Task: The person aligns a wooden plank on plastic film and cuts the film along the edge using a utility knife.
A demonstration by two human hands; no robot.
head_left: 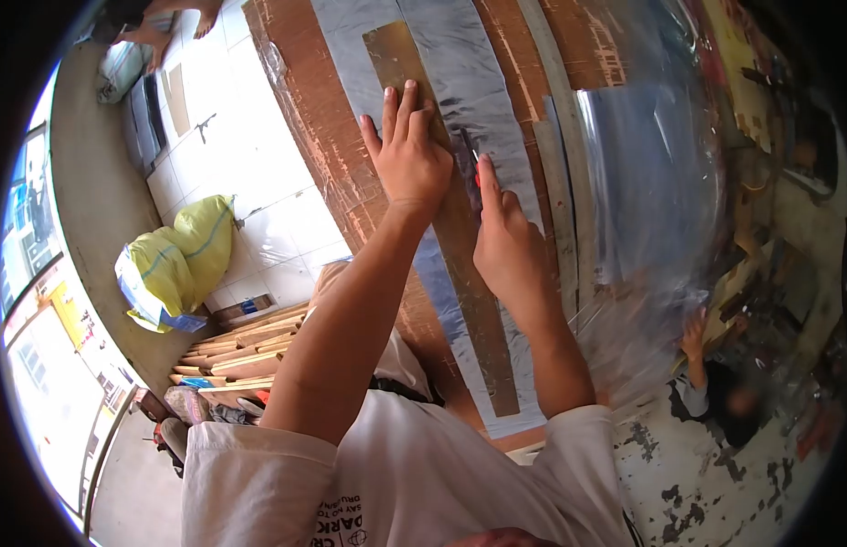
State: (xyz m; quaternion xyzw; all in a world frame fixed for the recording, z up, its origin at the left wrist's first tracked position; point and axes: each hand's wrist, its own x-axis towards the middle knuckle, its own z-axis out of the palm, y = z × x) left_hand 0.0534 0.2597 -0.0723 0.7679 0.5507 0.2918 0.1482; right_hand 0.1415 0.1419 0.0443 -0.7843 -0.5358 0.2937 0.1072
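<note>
My left hand (410, 159) lies flat with its fingers spread, pressing on a long, flat brownish strip used like a straightedge (482, 314). Under the strip is a grey-blue sheet (510, 159) with dark smudges, spread lengthwise over a worn brown board (314, 109). My right hand (514, 237) is closed around a red-handled cutter knife (479, 171), index finger stretched along it. Its tip is at the strip's right edge, over the sheet. Most of the handle is hidden by my fingers.
A stack of wooden slats (250, 351) and yellow sacks (177, 260) are on the floor to the left. Clear plastic sheeting (642, 182) lies on the right. Another person (715, 392) is at the lower right; someone's bare foot (206, 20) shows at the top left.
</note>
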